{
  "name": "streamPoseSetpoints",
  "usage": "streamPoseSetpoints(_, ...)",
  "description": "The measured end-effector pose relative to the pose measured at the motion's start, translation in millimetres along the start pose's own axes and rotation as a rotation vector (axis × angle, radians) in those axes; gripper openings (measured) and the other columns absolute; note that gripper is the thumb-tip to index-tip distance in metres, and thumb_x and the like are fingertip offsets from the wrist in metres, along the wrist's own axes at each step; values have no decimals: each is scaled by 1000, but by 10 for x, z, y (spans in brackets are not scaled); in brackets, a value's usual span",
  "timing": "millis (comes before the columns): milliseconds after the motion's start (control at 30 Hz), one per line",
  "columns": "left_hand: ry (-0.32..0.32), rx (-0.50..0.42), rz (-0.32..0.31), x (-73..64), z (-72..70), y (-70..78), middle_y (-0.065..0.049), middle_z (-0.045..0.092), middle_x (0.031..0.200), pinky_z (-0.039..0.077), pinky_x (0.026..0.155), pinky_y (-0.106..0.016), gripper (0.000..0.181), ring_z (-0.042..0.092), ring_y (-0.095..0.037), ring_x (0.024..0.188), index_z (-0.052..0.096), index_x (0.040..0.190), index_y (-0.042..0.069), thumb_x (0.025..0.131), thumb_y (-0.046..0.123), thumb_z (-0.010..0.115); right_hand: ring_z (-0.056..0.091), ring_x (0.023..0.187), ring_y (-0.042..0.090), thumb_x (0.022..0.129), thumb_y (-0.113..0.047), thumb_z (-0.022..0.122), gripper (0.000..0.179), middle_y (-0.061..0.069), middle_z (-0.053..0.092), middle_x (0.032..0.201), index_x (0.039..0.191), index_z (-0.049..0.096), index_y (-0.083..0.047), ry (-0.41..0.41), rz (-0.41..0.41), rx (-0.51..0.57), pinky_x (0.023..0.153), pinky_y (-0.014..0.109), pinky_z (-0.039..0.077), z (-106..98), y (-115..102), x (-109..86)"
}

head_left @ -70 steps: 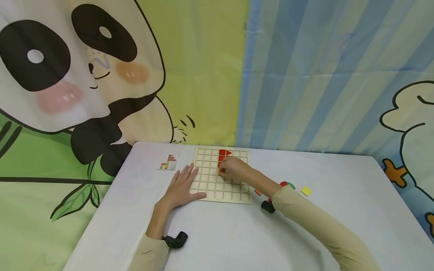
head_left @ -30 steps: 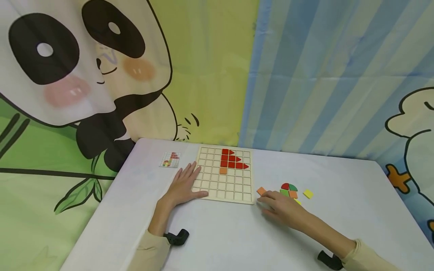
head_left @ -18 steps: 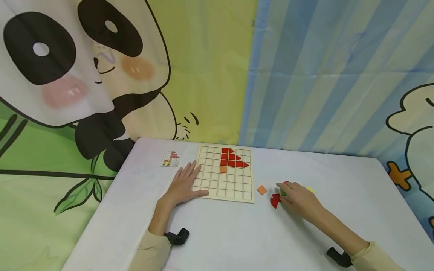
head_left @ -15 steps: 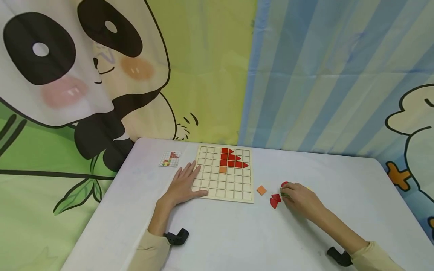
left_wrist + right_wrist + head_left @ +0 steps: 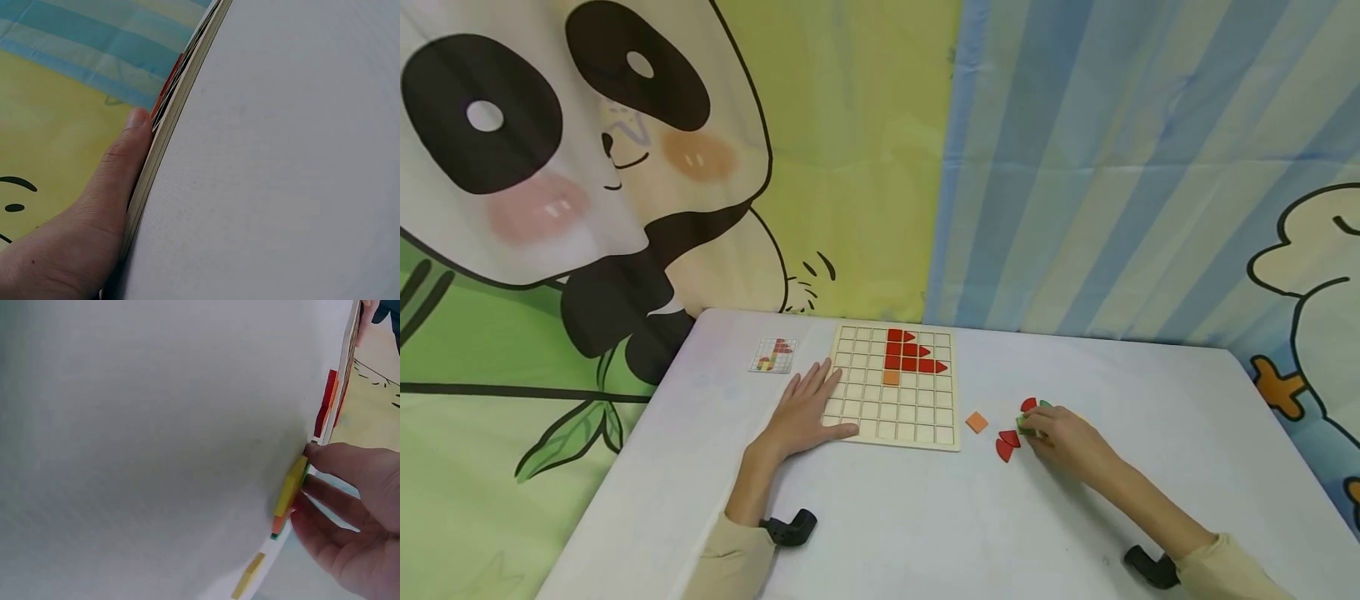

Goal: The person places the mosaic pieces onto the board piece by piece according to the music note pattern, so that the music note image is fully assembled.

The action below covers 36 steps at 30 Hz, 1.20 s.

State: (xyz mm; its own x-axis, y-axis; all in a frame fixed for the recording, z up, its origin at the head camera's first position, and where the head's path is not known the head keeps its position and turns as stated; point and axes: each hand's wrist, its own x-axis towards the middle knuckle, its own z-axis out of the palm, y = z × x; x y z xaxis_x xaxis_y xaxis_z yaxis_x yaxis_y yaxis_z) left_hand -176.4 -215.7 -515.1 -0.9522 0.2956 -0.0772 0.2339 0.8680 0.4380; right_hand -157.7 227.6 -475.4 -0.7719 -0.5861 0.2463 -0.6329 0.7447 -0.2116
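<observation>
My left hand (image 5: 805,408) lies with fingers spread along the left edge of a wooden grid board (image 5: 917,419). In the left wrist view its thumb (image 5: 119,162) rests against the board's near side. Red square and pointed tiles (image 5: 910,364) sit in the board's upper rows, above one orange square tile (image 5: 891,378). To the right of the board, my right hand (image 5: 1071,437) pinches a light green tile (image 5: 1021,426) at the loose pile, thumb and fingers curled. A yellow tile (image 5: 291,486) stands in front of those fingers in the right wrist view, partly hiding the green.
A loose orange tile (image 5: 977,422) and red rounded wedges (image 5: 1004,450) lie between board and right hand. Another red piece (image 5: 1028,404) and a dark green one (image 5: 1045,404) are just beyond its fingers. A small pattern card (image 5: 772,355) lies left of the board.
My right hand has left the board, where the orange tile now sits, and moved right to the loose pieces. Red wedges now lie left of the pile. The left hand stays put.
</observation>
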Motion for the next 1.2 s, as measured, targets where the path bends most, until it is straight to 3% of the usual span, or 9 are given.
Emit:
streamPoseSetpoints(67,-4,2,1,-1,-2,-6,-14,8,175,5,130,-59,111,8,-36,162,23,165,9,85,70,70,55,74,11,76,3,87,27,-1,71,88,99,79,-6,-11,24,38,65,25,54,-1,18,30)
streamPoseSetpoints(167,4,0,1,-17,-7,-26,-15,10,175,6,129,-60,111,9,-37,162,25,165,9,84,69,71,60,78,15,78,2,85,24,2,70,91,100,78,-4,3,36,82,68,28,57,26,12,134)
streamPoseSetpoints(300,22,-10,3,-44,-10,-66,-15,12,174,7,129,-61,111,10,-38,161,27,164,8,84,69,71,69,95,27,83,0,83,22,8,73,104,104,77,-3,13,55,170,80,39,62,58,-180,458)
streamPoseSetpoints(400,24,-19,7,-42,8,-73,-15,12,174,7,129,-61,111,10,-38,161,27,164,7,84,69,72,68,101,28,87,-1,80,20,9,73,107,106,76,-3,-15,4,245,86,42,61,95,-437,763)
streamPoseSetpoints(533,4,-25,6,-19,34,-34,-13,9,175,5,130,-59,111,7,-35,162,24,165,9,85,69,70,69,102,27,89,-4,79,16,9,74,107,105,76,-3,-67,-133,282,88,40,60,231,-735,1099)
streamPoseSetpoints(667,2,-24,8,-9,34,-5,-13,10,175,5,130,-59,110,7,-35,162,24,165,9,85,70,70,70,101,26,90,-6,78,13,8,75,106,104,77,-4,-111,-160,279,86,34,60,379,-899,1329)
streamPoseSetpoints(900,6,-8,6,-14,16,-7,-14,10,175,6,129,-59,110,8,-36,162,26,165,8,85,70,70,70,93,25,93,-6,74,10,10,74,102,102,77,-2,-160,-161,220,81,30,60,519,-1008,1536)
streamPoseSetpoints(1200,7,-6,7,-2,12,-6,-14,11,175,7,129,-60,110,9,-36,162,26,164,8,85,71,70,57,79,18,91,1,75,4,7,65,91,91,77,-3,-164,-171,161,72,24,53,555,-1037,1601)
